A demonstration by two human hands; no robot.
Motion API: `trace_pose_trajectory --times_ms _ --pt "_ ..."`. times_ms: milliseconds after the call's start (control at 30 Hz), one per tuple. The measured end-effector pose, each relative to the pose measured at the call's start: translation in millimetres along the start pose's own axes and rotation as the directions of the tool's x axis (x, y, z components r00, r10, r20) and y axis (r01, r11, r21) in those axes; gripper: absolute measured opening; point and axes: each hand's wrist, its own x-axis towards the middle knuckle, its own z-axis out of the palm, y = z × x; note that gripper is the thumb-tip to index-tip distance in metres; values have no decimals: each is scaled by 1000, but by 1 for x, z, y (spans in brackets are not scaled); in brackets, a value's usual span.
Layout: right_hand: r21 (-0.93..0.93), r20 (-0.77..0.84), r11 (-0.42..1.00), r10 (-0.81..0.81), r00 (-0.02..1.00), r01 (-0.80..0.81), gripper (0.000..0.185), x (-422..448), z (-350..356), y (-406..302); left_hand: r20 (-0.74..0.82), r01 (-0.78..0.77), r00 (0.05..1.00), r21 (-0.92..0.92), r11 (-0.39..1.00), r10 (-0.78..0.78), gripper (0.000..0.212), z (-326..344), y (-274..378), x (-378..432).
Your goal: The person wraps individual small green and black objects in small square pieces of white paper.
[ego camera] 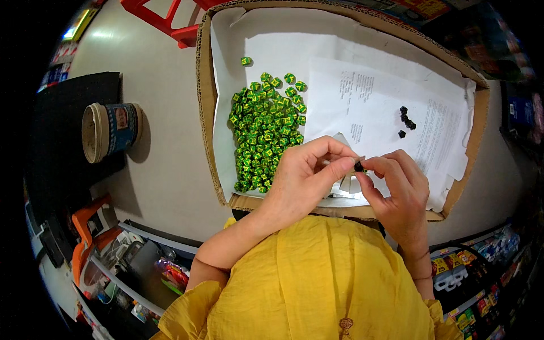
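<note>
A shallow cardboard box (205,106) lined with white paper lies before me. Many small green and yellow faceted pieces (259,140) are heaped in its left part. On a printed paper sheet (327,97) at the right lie several small black faceted pieces (410,124). My left hand (314,174) pinches a small whitish item, too covered to name, over the box's near side. Close against it, my right hand (393,182) holds a small black piece (358,166) between thumb and finger. A thin, pale folded piece (346,184) shows below the fingers.
An open plastic tub (121,131) with a blue label lies on the left, by a black sheet (76,93). A red plastic frame (185,36) touches the box's far left corner. Shelves with packaged goods (454,267) stand low at the right; a cluttered shelf (140,263) is low at the left.
</note>
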Motion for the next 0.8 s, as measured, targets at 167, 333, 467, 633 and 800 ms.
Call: trace_pose_trajectory --times_ms 167,333,467,633,800 --pt "-14 -22 1000 -11 1000 11 23 -4 0 -3 -149 -10 989 -4 1000 10 11 4 -1 -4" --pt "-31 -27 999 -6 1000 6 25 -3 3 -7 -144 -37 989 -95 995 23 13 9 -7 -6" --pt "-67 -27 998 -11 1000 9 26 -4 4 -5 -126 -33 992 -144 989 14 14 11 -5 -8" --pt "-73 -28 997 -18 999 16 25 -5 4 -4 -125 -37 992 -166 985 16 14 10 -5 -9" --pt "-85 -27 996 -28 999 26 25 -5 3 -5 -158 -33 987 -91 995 19 14 10 -3 -10"
